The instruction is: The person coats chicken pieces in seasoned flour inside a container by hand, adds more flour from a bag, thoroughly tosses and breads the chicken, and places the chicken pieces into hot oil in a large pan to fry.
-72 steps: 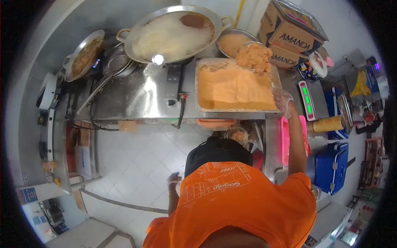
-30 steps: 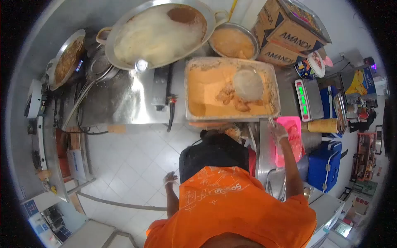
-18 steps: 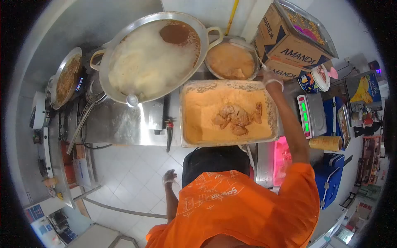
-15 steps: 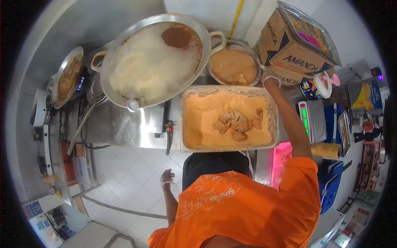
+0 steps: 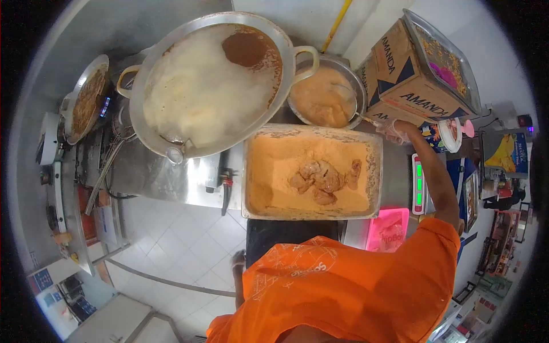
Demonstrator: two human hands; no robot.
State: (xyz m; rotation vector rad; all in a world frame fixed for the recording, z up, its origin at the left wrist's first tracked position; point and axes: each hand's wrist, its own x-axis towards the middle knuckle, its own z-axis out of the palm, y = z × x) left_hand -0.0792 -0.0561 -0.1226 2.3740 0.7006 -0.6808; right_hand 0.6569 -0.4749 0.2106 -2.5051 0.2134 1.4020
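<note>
My right hand (image 5: 394,132), in a clear glove, is closed around the handle of a ladle (image 5: 365,118). The ladle's head rests in a metal bowl (image 5: 362,86) of cloudy orange liquid with pieces in it. Directly below that bowl stands a rectangular metal tray (image 5: 311,217) of orange-tinted flour (image 5: 269,177). Several wet, battered meat pieces (image 5: 323,176) lie on the flour, right of its middle. My left hand (image 5: 238,258) hangs low at my side over the floor, touching nothing I can see; its fingers are too small and dark to make out.
A large two-handled wok (image 5: 137,108) of foaming, bubbling oil stands left of the bowl, with a small round strainer (image 5: 175,153) at its rim. Cardboard boxes (image 5: 394,68) are stacked at upper right. A scale (image 5: 419,183) and a pink container (image 5: 389,228) sit right of the tray.
My right hand has shifted down and right, and the ladle has turned in the bowl, its head now showing. My left hand has drawn closer to my body. The camera view has shifted slightly.
</note>
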